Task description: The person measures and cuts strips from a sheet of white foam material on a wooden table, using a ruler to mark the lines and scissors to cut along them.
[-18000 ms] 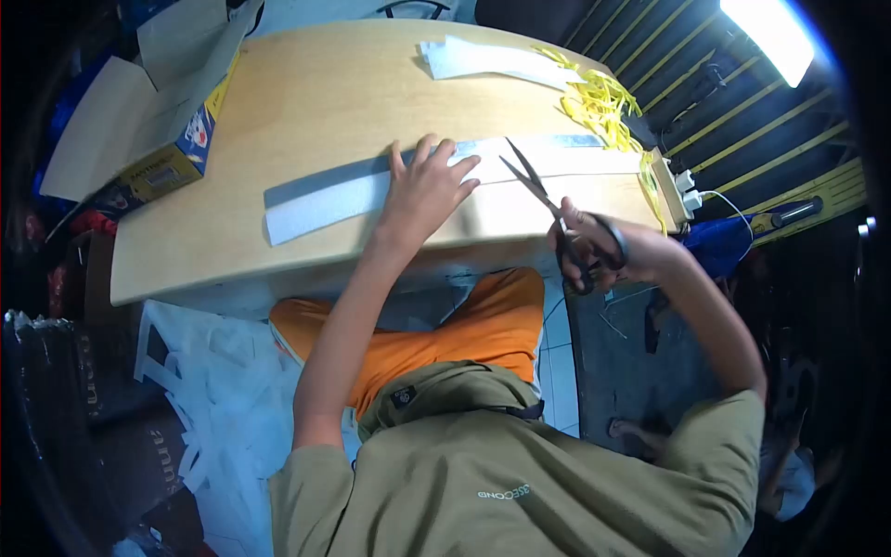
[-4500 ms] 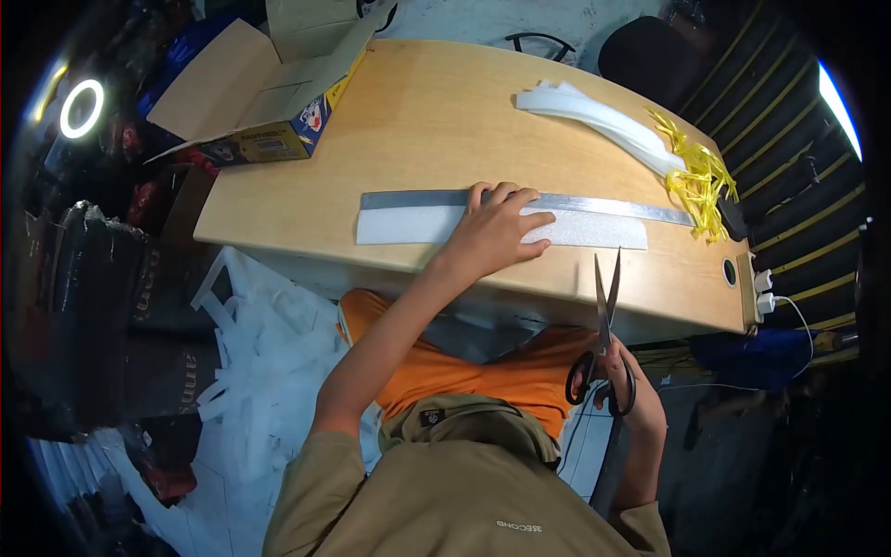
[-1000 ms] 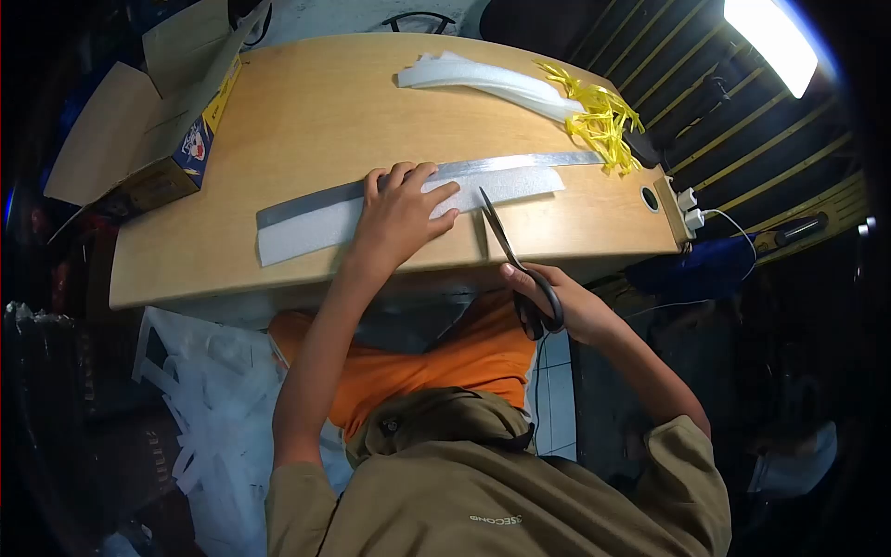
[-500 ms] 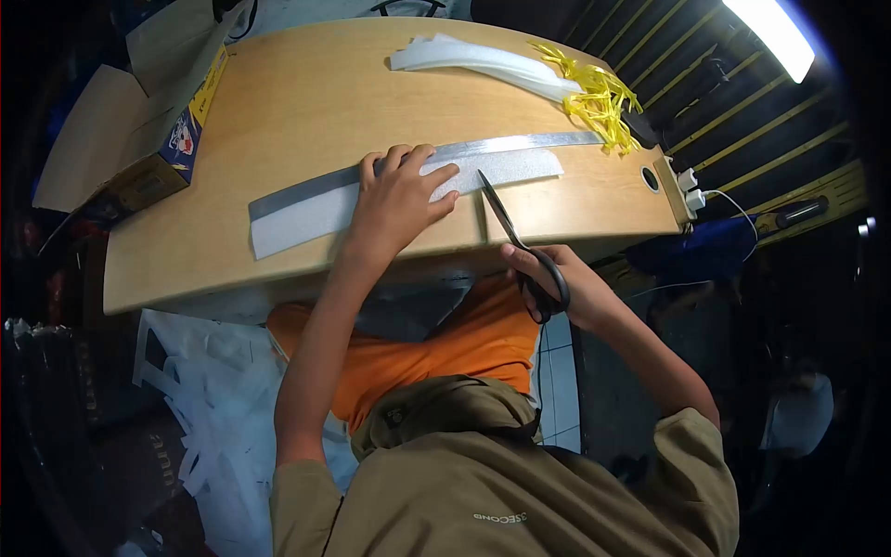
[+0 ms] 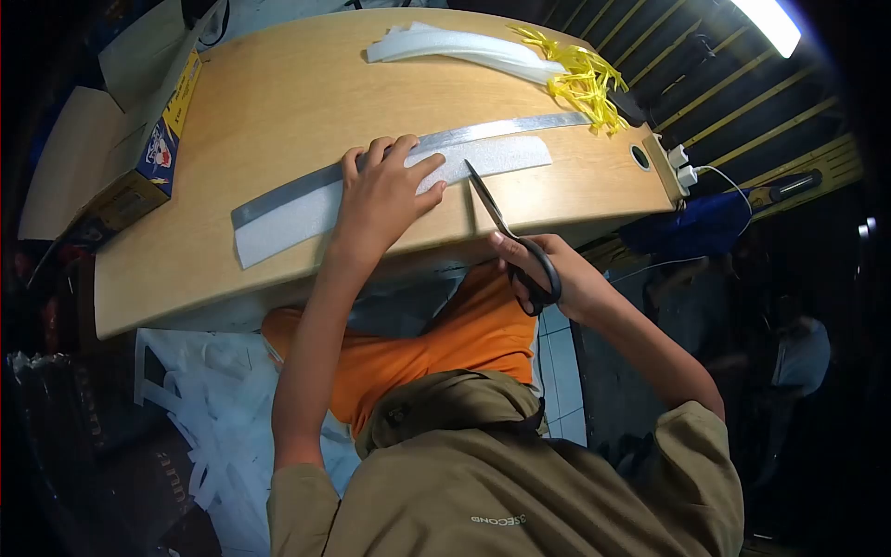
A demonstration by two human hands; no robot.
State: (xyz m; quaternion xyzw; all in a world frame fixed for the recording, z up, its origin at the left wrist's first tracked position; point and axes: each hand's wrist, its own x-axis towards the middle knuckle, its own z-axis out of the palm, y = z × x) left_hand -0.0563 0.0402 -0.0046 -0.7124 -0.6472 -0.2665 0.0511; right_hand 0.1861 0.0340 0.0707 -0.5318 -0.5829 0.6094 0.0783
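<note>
My left hand point(image 5: 381, 206) lies with its fingers spread over a long metal ruler point(image 5: 501, 126) and a white foam strip point(image 5: 288, 221), which run side by side across the table. My right hand point(image 5: 557, 278) grips a pair of scissors with black handles point(image 5: 549, 271). Their blades point(image 5: 487, 197) look closed and point away from me, with the tip over the near part of the foam strip, right of my left hand. The scissors' handles are in front of the table's near edge.
White foam strips point(image 5: 455, 46) and a bunch of yellow ribbon point(image 5: 589, 88) lie at the table's far side. An open carton point(image 5: 153, 167) stands left. White scraps point(image 5: 218, 408) pile up below. Plugs point(image 5: 685, 174) sit at the right edge. A person point(image 5: 800, 353) is in the dark background.
The whole view has shifted slightly, so the table appears a little further left and higher at the right. Both hands, the ruler, foam strip and scissors keep nearly the same positions relative to each other.
</note>
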